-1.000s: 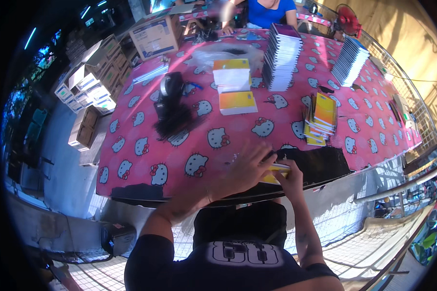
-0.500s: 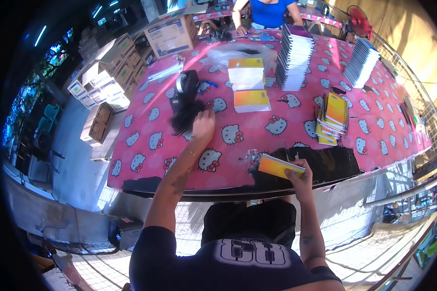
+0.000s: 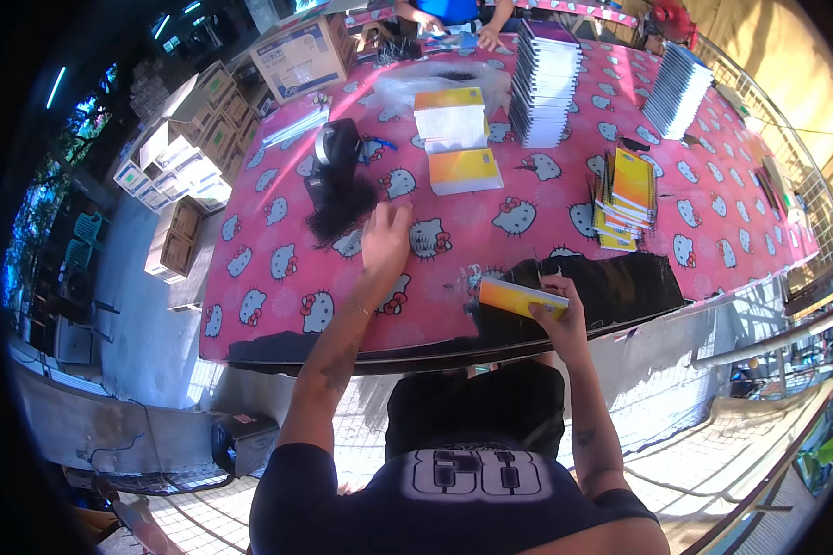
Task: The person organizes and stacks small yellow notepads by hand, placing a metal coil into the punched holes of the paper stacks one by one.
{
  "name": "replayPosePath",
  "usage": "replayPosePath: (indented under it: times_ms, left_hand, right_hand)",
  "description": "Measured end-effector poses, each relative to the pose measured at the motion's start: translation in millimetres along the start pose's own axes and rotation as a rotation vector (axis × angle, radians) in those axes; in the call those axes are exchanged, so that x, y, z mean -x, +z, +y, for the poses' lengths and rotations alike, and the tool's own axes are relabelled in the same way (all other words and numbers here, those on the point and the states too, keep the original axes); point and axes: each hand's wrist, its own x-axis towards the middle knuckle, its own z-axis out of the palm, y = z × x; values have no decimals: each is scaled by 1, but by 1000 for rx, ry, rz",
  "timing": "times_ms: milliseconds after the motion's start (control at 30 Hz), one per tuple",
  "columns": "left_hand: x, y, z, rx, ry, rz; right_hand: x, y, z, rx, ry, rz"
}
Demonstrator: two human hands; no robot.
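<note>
The left hand had moved from the yellow-orange notepad to beside the black wiry bundle, fingers curled; whether they held anything, I could not tell. The right hand gripped the notepad's right end, above the table's black patch.

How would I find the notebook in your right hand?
Find the pink table, then the black patch at its near edge. There, the right hand holds a yellow-orange notebook. Unlike the piled yellow notebooks, this one is held.
</note>
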Motion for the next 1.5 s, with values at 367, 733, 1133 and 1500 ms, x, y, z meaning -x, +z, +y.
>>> replayPosePath:
  times_ms: [367,733,1133,1500]
  left_hand:
    - [57,-45,134,1661,-804,-101]
    - [22,-80,95,825,-140,-274]
    - [12,-85,98,899,-44,-273]
    - [-14,-83,94,810,181,-515]
  right_hand:
    - [-4,1,-7,-8,102,-128]
    - [-4,-3,-6,2,128,-134]
    - [0,-10,-11,-32,162,-199]
    - [4,-11,-12,-4,132,-230]
